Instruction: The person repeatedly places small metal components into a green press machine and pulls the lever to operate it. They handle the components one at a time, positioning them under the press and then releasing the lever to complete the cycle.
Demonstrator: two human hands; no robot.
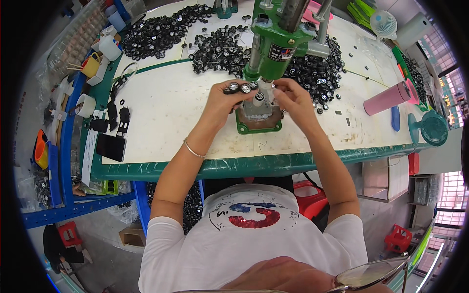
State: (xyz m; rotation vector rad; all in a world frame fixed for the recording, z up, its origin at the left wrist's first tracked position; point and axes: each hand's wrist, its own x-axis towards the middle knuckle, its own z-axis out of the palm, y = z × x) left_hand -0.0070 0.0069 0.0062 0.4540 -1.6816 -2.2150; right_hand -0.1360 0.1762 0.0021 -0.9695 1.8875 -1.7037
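Observation:
A green hand press (278,44) stands in front of me on the table, its base plate (259,128) near the front edge. My left hand (220,100) is closed around several small black wheels with silver hubs (245,88), just left of the press ram. One wheel (259,96) sits hub up on the pale block fixture beneath the ram. At the right of the fixture, my right hand (295,101) has its thumb and fingers drawn together close to the ram. Whatever lies between those fingertips is too small to make out.
Piles of black wheels (156,36) cover the table's back, with another heap (220,51) behind my left hand and one (322,68) right of the press. A pink tumbler (387,98) and a teal fan (434,128) stand right. A phone (111,147) lies left.

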